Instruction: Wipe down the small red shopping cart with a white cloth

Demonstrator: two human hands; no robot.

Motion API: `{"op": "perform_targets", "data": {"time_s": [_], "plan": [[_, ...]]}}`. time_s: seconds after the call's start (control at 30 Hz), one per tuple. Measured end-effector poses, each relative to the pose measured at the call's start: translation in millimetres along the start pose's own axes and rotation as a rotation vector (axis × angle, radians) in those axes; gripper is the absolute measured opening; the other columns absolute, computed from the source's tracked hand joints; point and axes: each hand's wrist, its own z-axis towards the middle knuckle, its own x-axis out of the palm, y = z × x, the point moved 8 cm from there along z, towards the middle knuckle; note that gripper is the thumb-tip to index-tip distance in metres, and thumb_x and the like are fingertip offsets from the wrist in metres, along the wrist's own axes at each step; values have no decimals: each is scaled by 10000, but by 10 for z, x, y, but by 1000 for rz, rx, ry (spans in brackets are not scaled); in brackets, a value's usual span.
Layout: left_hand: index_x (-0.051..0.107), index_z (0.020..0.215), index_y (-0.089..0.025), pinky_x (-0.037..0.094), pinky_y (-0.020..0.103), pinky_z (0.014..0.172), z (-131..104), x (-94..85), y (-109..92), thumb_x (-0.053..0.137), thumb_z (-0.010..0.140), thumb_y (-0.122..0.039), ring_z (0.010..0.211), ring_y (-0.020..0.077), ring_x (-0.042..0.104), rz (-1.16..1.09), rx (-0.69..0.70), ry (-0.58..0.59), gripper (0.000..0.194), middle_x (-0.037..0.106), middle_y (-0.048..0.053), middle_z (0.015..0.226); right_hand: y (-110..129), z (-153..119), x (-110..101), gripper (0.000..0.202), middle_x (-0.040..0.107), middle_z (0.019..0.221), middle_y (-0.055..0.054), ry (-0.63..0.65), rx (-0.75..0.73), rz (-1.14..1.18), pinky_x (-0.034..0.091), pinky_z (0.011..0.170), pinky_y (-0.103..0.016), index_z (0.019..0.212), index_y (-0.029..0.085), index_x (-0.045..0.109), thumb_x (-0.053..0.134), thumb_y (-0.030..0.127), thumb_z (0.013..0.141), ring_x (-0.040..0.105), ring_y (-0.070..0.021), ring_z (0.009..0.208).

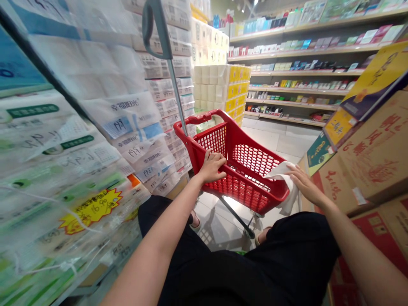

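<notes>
A red plastic shopping basket cart (251,187) with a perforated body stands in front of my knees, its long handle rising at the back left. My left hand (212,167) is closed over the near rim, fingers curled toward the inside. At the right end, my right hand (301,180) presses a white cloth (282,172) against the rim, its fingers stretched over the fabric and the thumb hidden. The cloth drapes over that end, part inside and part hanging outside. The grey handle (162,34) stands apart from both hands.
Plastic-wrapped tissue packs (127,106) are stacked high on my left, with a yellow price sign (91,210). Toilet-roll packs (219,87) stand behind the cart. Cardboard boxes (376,157) crowd the right side. Stocked shelves (302,72) line the back above a tiled floor (270,136).
</notes>
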Motion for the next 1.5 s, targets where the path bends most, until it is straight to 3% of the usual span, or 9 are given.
{"op": "perform_targets", "data": {"time_s": [0.17,0.33,0.47,0.67,0.77,0.9,1.07,1.33,1.5], "plan": [[620,976,-233,165,497,1157,2,-39,-45,503,823,-693,1077,259,462,46,-59,-74,499,559,54,1057,-38,166,10,446,487,1435,-60,-98,-2,2,164,1193,-503,1143,253,615,254,429,948,348,-228,1397],[634,961,-237,167,499,1151,7,-52,-71,473,813,-743,1056,270,482,127,-133,-118,552,578,66,1028,128,-123,137,465,434,1475,-53,-229,72,-59,187,1179,-510,1189,248,588,223,421,959,249,-230,1441],[636,957,-228,185,488,1143,17,-44,-88,475,817,-737,1040,270,495,151,-133,-126,552,590,71,1015,488,-484,221,459,456,1444,-55,-314,79,-85,189,1168,-503,1217,247,561,204,406,978,200,-234,1450],[635,952,-220,209,477,1133,46,-24,-111,435,838,-735,1041,265,503,185,-145,-123,565,600,76,1019,1197,-754,330,359,588,1156,-108,-456,-19,-271,292,1067,-462,1145,198,558,290,371,981,442,-258,1217],[638,948,-216,217,477,1130,63,-15,-121,419,831,-751,1036,267,508,192,-146,-128,589,603,82,1025,1425,-673,374,303,599,1026,-118,-386,-18,-484,331,961,-419,1043,174,575,350,366,977,474,-271,1077],[640,953,-214,214,498,1128,100,1,-122,387,811,-788,1032,276,513,207,-157,-139,643,606,88,1032,1557,-472,364,284,603,902,-92,-244,-30,-654,312,857,-375,930,183,570,343,341,992,490,-242,925],[641,965,-213,203,513,1130,154,33,-121,379,819,-781,1035,281,514,227,-173,-138,643,609,92,1035,1621,-208,415,320,609,885,-84,-166,-64,-665,301,766,-325,913,179,558,302,343,1013,503,-213,871],[638,991,-216,202,516,1132,193,80,-132,411,848,-731,1065,284,507,235,-189,-127,581,604,98,1053,1945,290,711,411,635,923,-92,-111,-107,-644,279,668,-308,933,173,558,206,361,1034,536,-195,860],[633,1017,-221,187,517,1142,179,64,-146,407,865,-710,1089,283,491,200,-174,-115,559,593,96,1082,2046,354,746,460,656,948,-92,-92,-84,-587,281,656,-298,973,175,586,178,379,1034,558,-190,875]]}}
